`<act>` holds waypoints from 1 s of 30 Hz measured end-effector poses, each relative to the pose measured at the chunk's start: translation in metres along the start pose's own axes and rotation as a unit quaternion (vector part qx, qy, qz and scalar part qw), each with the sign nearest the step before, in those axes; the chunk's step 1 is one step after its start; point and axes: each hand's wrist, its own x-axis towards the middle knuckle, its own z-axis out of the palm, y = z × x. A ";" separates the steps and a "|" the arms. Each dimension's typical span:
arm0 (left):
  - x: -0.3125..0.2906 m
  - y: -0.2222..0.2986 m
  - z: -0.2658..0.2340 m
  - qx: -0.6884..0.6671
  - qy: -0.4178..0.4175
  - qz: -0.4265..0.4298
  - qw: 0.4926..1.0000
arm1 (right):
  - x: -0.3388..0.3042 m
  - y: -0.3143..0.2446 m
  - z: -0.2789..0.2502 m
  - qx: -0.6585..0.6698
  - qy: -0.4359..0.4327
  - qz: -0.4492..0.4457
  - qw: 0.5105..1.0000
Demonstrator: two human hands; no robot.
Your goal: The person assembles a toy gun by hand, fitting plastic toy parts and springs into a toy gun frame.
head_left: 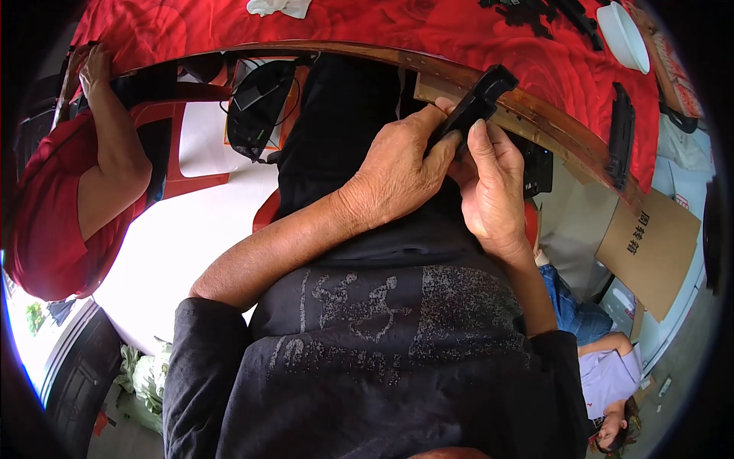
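A long, moulded black plastic part (483, 93) is held up over my lap, tilted, its hooked far end near the table's wooden edge. My left hand (399, 162) is closed around its lower end. On the other side, my right hand (492, 191) grips it, with the thumb along its side and the other fingers bent behind. My fingers hide the near end of the part. A similar long black part (621, 131) lies at the right end of the table, on the red cloth (336, 21).
A white bowl (623, 37) and several black pieces (527, 15) are on the far right of the table. A person in a red shirt (57, 222) sits at my left. A black bag (264, 103) is under the table; a cardboard box (648, 249) stands at right.
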 end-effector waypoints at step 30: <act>-0.012 -0.017 -0.010 -0.034 -0.096 0.074 0.992 | 0.000 0.005 -0.002 -0.031 0.024 -0.011 0.999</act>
